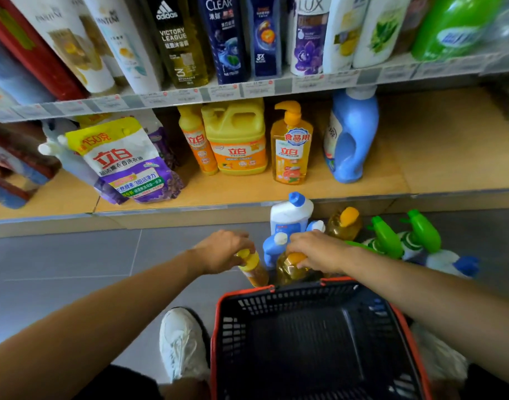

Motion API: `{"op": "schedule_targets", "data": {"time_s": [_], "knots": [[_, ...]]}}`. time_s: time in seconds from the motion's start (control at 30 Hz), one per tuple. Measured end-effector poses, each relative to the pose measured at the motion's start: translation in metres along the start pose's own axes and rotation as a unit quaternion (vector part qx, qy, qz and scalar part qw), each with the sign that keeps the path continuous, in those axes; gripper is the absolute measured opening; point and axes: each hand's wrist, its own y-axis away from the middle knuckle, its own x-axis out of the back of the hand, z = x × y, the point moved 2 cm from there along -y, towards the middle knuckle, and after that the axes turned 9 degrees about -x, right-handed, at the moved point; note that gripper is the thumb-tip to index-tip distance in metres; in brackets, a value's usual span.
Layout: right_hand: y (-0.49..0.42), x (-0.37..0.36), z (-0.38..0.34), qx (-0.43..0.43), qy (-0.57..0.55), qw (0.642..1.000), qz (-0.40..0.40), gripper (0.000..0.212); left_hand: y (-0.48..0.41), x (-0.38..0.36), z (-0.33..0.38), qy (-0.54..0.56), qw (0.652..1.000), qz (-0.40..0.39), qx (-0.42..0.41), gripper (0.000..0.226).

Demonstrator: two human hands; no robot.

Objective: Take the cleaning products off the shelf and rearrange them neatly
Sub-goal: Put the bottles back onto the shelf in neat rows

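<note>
1. Yellow-capped bottle (252, 268): left hand (223, 249) curled over the cap from above, gripping it. Bottle is tilted, just ahead of the basket (247, 306) far rim.
2. Orange-capped amber bottle (291, 268): right hand (316, 251) wrapped over cap and shoulder, gripping. It sits just right of the first bottle.
3. Cannot tell whether either bottle rests on the grey floor (74, 255) or is lifted.
4. Floor cluster behind the hands: blue-capped white bottle (291, 215), second amber bottle (342, 223), two green spray bottles (389, 238).
5. Lower shelf (420, 157) holds pouch (123, 163) (leaning), then slim orange bottle (197, 140), yellow jug (236, 140), pump bottle (291, 148) and blue detergent bottle (351, 137), all upright.
</note>
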Motion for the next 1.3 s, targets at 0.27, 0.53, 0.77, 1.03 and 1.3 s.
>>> {"op": "schedule_targets", "data": {"time_s": [0.27,0.53,0.77,1.03,1.3], "knots": [[0.001,0.005,-0.009,-0.018,0.000,1.000,0.001,0.025,0.060,0.093,-0.017,0.030,0.985,0.162,0.054,0.030],[-0.002,0.024,-0.020,-0.024,-0.078,0.994,0.066,0.015,0.077,0.163,-0.054,-0.034,0.934,0.322,0.152,0.037],[0.002,0.077,-0.044,-0.032,-0.229,0.950,0.211,0.024,0.052,0.158,-0.093,-0.052,0.927,0.326,0.177,0.039],[0.006,0.137,-0.070,-0.040,-0.286,0.904,0.316,0.032,0.030,0.167,-0.113,-0.041,0.920,0.353,0.165,0.041],[0.016,0.179,-0.050,-0.047,-0.315,0.873,0.370,0.029,0.023,0.160,-0.086,-0.175,0.918,0.306,0.182,0.053]]}}
